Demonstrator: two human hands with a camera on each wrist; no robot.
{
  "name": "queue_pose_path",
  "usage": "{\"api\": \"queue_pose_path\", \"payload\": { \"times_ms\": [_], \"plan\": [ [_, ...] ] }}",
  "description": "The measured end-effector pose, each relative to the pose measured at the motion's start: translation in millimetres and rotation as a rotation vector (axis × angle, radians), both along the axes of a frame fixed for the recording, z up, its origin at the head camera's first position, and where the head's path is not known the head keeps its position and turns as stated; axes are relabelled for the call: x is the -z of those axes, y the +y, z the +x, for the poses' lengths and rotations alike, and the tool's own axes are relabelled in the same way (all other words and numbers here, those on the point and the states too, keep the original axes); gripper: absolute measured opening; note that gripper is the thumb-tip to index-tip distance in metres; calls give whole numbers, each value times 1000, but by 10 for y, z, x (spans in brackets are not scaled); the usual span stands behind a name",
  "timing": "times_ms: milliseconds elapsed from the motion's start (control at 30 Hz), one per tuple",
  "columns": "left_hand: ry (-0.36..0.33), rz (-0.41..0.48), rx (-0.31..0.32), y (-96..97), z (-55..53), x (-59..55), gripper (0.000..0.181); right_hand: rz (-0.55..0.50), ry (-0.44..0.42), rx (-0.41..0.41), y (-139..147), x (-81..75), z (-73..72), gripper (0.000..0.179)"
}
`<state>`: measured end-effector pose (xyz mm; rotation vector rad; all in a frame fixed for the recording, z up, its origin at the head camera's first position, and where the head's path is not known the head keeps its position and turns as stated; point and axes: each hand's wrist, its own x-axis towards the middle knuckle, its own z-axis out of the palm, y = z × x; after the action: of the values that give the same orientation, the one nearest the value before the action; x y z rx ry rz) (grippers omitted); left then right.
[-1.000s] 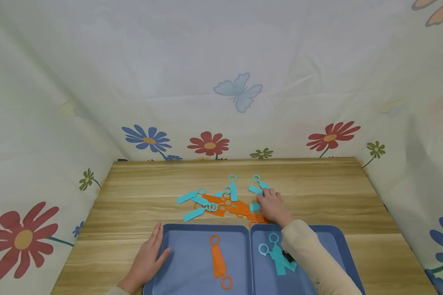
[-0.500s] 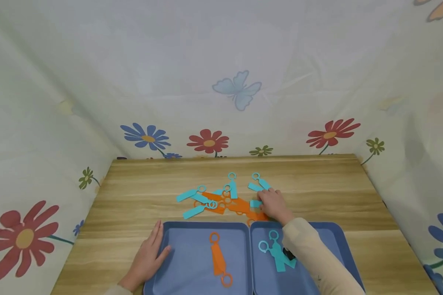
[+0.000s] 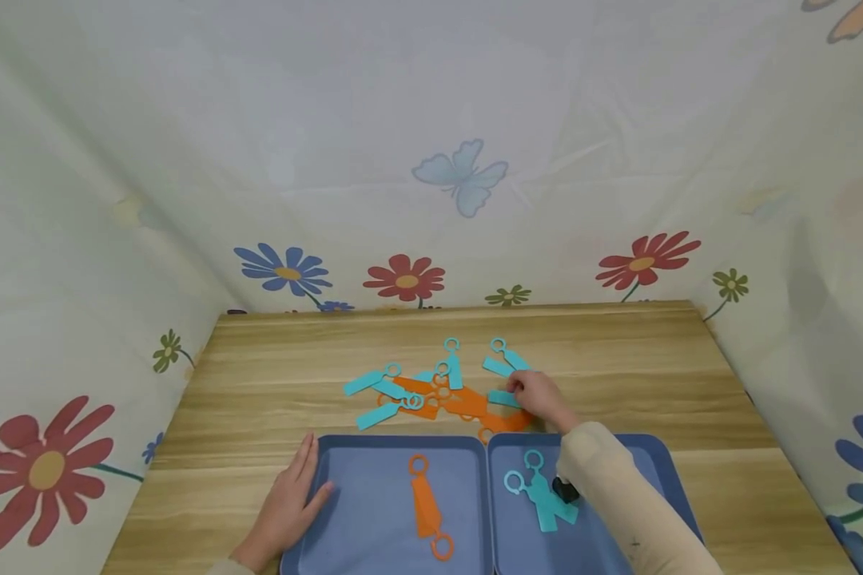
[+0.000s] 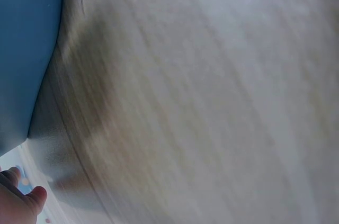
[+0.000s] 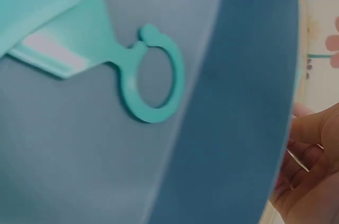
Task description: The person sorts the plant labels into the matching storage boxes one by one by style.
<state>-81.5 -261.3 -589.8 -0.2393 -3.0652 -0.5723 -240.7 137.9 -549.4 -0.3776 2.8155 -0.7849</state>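
Note:
My right hand [image 3: 542,397] is at the right side of a loose pile, fingers curled, pinching the ring end of a flat turquoise ring tag [image 3: 502,398]. Part of that tag is hidden by the fingers. Just beyond lie two more turquoise tags [image 3: 515,359]. Orange ring tags [image 3: 466,401] and other turquoise tags [image 3: 378,415] overlap to the left. With fingers straight, my left hand [image 3: 285,505] rests along the left rim of the left blue tray [image 3: 374,511]. In the right wrist view, the right hand [image 5: 312,166] shows past the tray wall, its fingertips partly hidden.
Two orange tags [image 3: 426,508] lie in the left tray. Some turquoise tags [image 3: 543,501] lie in the right blue tray [image 3: 582,551], under my forearm. Both trays stand side by side on a wooden table [image 3: 618,351]. Flower-printed sheeting [image 3: 460,96] surrounds the table.
My right hand has drawn slightly right and its fingers have curled in more, uncovering more of the turquoise tag. The left hand has stayed on the tray rim.

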Motion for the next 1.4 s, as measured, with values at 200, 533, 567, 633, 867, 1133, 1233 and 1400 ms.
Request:
{"api": "queue_pose_path", "payload": {
  "times_ms": [200,533,567,633,867,1133,1233,1400],
  "plan": [
    [-13,-6,-10,2,8,9,69,-173,-49,58,81,-70,-45,14],
    [-4,-2,-4,12,5,-9,69,-362,-125,140,193,-206,-27,11],
    [-2,-4,-4,14,3,-9,69,-383,-137,145,201,-215,-22,12],
    [3,-4,-3,15,-1,-10,69,-429,-167,153,212,-236,-10,14],
    [-2,3,0,8,1,-35,68,-540,-255,148,253,-316,28,21],
    [41,16,18,-12,-51,-37,68,-651,-371,103,258,-370,69,24],
    [38,16,19,-20,-48,-16,68,-658,-442,71,252,-388,110,24],
    [23,17,14,-20,-12,20,68,-652,-551,10,238,-393,194,21]
  ]
}}
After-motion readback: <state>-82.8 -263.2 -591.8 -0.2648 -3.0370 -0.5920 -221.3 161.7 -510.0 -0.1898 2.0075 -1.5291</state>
